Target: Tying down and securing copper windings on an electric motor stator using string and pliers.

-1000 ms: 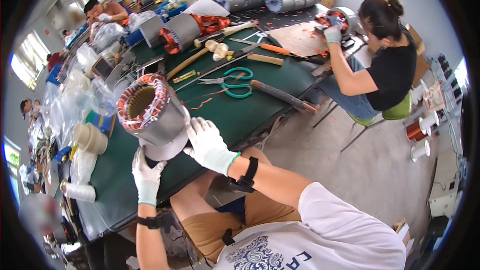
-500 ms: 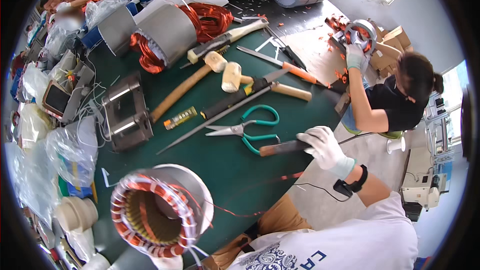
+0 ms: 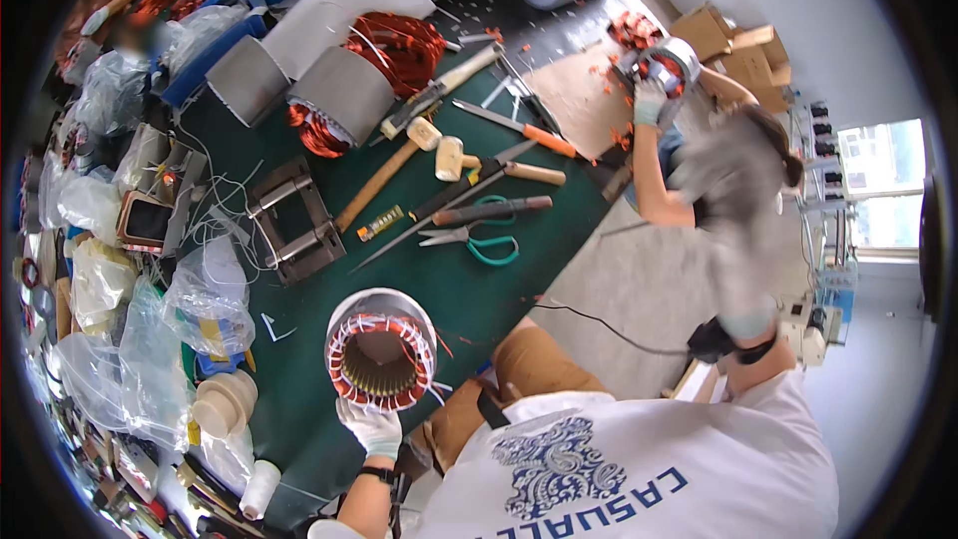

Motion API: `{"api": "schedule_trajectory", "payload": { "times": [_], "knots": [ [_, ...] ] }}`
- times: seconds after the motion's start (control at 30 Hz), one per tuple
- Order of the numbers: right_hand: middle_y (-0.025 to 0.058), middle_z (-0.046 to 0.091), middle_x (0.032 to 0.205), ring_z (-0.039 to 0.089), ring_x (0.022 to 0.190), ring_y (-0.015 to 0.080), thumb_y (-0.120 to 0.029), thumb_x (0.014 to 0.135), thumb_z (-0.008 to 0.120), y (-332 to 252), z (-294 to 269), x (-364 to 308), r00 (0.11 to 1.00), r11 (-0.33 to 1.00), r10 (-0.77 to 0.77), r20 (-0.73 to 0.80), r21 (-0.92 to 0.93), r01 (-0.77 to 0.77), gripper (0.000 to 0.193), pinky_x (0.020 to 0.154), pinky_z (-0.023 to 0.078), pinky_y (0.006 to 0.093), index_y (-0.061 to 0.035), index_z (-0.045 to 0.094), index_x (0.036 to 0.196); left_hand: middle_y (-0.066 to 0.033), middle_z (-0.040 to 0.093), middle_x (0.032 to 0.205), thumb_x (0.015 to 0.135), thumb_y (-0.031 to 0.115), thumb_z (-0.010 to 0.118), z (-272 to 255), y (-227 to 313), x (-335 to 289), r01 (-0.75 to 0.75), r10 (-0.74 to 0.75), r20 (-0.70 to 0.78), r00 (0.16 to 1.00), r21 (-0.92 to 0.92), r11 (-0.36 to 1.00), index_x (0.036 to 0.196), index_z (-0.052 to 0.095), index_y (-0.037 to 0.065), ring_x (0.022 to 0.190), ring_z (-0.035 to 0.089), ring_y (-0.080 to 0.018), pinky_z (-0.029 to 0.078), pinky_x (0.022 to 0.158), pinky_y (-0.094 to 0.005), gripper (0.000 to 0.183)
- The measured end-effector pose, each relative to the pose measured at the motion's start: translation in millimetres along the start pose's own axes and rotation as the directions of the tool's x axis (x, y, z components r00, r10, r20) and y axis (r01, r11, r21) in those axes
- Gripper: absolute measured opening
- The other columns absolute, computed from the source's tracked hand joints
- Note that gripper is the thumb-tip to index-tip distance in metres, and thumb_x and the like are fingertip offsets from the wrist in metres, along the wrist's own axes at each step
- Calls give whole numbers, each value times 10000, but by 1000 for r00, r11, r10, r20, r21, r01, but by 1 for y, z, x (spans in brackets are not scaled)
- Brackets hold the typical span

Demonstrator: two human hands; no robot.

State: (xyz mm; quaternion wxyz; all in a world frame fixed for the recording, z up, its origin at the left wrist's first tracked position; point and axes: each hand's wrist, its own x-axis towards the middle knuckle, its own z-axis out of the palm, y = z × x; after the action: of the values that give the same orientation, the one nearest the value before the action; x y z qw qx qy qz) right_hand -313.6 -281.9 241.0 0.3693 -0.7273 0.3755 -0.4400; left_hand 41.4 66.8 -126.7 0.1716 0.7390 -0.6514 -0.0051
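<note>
A motor stator (image 3: 382,359), a grey cylinder with orange-red windings laced in white cord, stands at the table's near edge. My gloved left hand (image 3: 371,429) grips its near rim, some fingers hidden beneath. My gloved right hand (image 3: 733,190) is raised off the table at the right, smeared by motion, so its fingers cannot be read. A dark bar-like tool with a brown end (image 3: 494,210) lies across the handles of the green-handled scissors (image 3: 471,240). Beside them are a long file (image 3: 429,220), two wooden mallets (image 3: 449,160) and an orange-handled file (image 3: 544,137).
A second wound stator (image 3: 349,95) lies farther back, near a dark metal frame (image 3: 294,220). Plastic bags (image 3: 125,359) and cream-coloured rings (image 3: 222,404) crowd the left side. Across the table's right corner a co-worker's gloved hand (image 3: 651,102) holds another stator (image 3: 671,65).
My right hand has let go of the dark tool, now on the scissors, and risen away to the right. The view has shifted, bringing my left hand on the stator into clearer sight.
</note>
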Motion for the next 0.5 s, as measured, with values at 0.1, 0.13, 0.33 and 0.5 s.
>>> {"api": "schedule_trajectory", "payload": {
  "times": [0.1, 0.13, 0.33, 0.5],
  "knots": [
    [121, 612, 1202, 615, 973, 173, -459, 908, 670, -74, -22, 16, 993, 910, 49, -109, -406, -89, 718, 898, 482, 332, 15, 438, 1396, -320, 411, 1348, 905, 234, 581, 3, 3, 16, -5, 9, 53, 999, -72, 997, 1456, 194, -4, 1228, 445, -524, 368, 1036, -674, 714],
    [121, 612, 1202, 615, 975, 173, -455, 911, 667, -84, -74, 3, 991, 909, 52, -119, -406, -96, 712, 899, 482, 332, 15, 439, 1395, -311, 414, 1350, 901, 226, 580, 9, 4, 15, 17, -13, 41, 999, -83, 996, 1449, 197, -17, 1232, 448, -517, 369, 1038, -671, 711],
    [122, 614, 1204, 617, 984, 172, -435, 924, 648, -77, -25, 28, 994, 961, 3, -112, -274, -34, 681, 905, 485, 334, 15, 446, 1393, -296, 419, 1364, 840, 137, 584, 5, 0, 24, -67, 67, -34, 997, -10, 998, 1390, 269, -46, 1239, 468, -510, 385, 1035, -665, 660],
    [122, 616, 1206, 618, 991, 171, -418, 935, 632, -89, -103, 9, 973, 962, -227, -32, -162, 219, 655, 910, 487, 335, 16, 453, 1392, -279, 501, 1324, 820, 209, 641, -14, 3, 19, 76, -73, 33, 997, -78, 994, 1253, 476, -18, 1232, 482, -491, 367, 1048, -641, 516]
  ]
}}
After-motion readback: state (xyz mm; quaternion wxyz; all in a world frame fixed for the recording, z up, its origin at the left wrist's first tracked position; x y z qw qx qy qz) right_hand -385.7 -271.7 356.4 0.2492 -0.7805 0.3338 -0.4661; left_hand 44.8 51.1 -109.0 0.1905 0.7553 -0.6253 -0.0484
